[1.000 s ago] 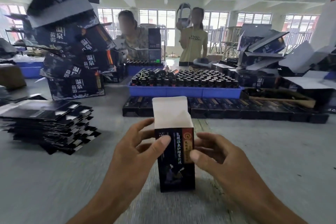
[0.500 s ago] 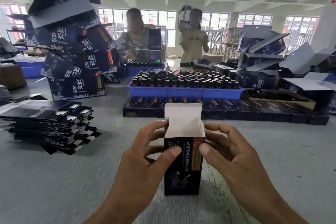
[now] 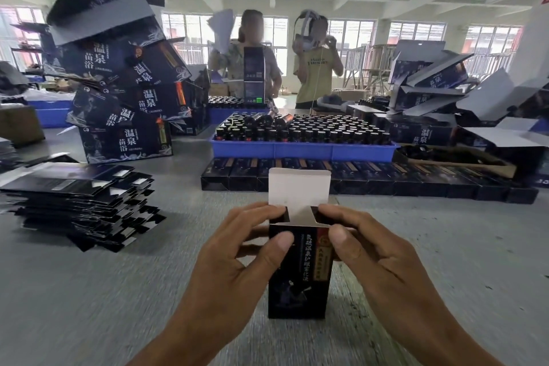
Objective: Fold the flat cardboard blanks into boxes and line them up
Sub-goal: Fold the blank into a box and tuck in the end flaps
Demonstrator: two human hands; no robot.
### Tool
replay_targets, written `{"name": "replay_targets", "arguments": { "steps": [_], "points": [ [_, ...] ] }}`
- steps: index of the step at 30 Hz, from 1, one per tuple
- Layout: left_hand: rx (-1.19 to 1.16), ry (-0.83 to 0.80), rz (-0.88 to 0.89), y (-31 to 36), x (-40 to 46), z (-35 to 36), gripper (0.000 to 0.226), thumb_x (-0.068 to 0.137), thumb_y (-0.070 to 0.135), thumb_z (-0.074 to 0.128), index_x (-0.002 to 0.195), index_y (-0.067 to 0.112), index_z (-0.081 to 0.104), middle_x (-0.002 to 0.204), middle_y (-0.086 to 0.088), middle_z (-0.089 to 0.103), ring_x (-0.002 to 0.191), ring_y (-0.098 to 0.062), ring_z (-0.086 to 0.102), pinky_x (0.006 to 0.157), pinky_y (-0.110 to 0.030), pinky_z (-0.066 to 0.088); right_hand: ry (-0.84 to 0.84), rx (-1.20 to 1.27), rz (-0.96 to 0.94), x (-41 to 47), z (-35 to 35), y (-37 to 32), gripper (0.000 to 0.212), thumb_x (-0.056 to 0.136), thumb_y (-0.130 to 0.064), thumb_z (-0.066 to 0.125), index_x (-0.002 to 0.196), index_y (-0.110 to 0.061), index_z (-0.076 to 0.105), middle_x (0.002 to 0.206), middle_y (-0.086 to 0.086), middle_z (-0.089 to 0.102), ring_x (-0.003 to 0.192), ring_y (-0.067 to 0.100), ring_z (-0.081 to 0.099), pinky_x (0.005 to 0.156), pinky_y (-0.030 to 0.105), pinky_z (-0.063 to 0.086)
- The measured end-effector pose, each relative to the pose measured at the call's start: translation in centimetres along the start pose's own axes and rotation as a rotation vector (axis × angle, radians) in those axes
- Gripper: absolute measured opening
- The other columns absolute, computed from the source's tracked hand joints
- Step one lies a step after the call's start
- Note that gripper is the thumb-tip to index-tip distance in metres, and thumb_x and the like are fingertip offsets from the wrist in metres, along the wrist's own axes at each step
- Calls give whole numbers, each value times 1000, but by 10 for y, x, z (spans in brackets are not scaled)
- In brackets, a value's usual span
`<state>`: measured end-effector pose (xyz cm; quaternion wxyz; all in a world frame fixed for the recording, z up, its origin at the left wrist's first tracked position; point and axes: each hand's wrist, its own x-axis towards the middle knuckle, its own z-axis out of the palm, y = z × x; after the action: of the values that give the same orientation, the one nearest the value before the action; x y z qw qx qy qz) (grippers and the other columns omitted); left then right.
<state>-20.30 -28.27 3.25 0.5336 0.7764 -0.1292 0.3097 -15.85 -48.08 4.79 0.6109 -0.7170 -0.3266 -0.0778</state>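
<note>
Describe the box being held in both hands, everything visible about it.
The box is a tall, narrow carton of dark printed cardboard with pale vertical characters and a red-and-gold strip on its front. It stands upright on the grey table, top open. Its white-lined lid flap sticks straight up; two side flaps are pressed inward. The left hand and right hand grip its upper sides, thumbs on the front, fingertips on the side flaps.

The box (image 3: 298, 273) is black with a red-and-gold strip and pale lettering; its raised flap (image 3: 299, 186) is plain white inside. Behind it, a bright blue tray (image 3: 303, 151) holds dark bottles (image 3: 312, 129), and the table (image 3: 89, 291) is grey.
</note>
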Motion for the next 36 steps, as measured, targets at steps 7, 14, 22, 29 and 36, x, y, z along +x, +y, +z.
{"name": "replay_targets", "arguments": {
  "steps": [7, 14, 22, 29, 36],
  "points": [
    [41, 81, 96, 8, 0, 2, 23, 92, 47, 56, 111, 41, 68, 134, 26, 56, 123, -1, 58, 86, -12, 50, 76, 45, -89, -3, 3, -4, 21, 85, -39, 63, 102, -46, 75, 132, -33, 59, 120, -10, 57, 85, 6, 49],
    [64, 76, 109, 13, 0, 1, 27, 93, 42, 54, 111, 27, 70, 129, 18, 63, 118, -6, 62, 86, -15, 52, 128, 107, -71, -2, 3, -7, 23, 78, -37, 66, 100, -45, 67, 119, -19, 71, 111, 2, 67, 84, 7, 50],
    [55, 70, 92, 17, 0, 1, 26, 93, 45, 55, 110, 34, 71, 131, 22, 62, 117, -4, 62, 86, -13, 50, 190, 69, -69, -3, 7, -9, 29, 81, -56, 67, 109, -46, 71, 118, -21, 71, 111, -1, 67, 81, 11, 54],
    [-29, 112, 36, 23, 1, 2, 23, 94, 46, 55, 106, 39, 74, 119, 20, 70, 111, -4, 66, 85, -13, 51, 221, 89, -73, -2, 9, -10, 22, 79, -39, 66, 99, -43, 74, 111, -19, 74, 105, 1, 69, 81, 12, 54],
    [-128, 175, -1, 21, 0, 5, 11, 87, 41, 69, 91, 36, 60, 115, 18, 72, 99, -9, 72, 80, -28, 61, 220, 104, -76, -2, 8, -10, 22, 79, -40, 66, 98, -41, 75, 111, -17, 74, 105, 5, 70, 82, 14, 55]
  ]
}}
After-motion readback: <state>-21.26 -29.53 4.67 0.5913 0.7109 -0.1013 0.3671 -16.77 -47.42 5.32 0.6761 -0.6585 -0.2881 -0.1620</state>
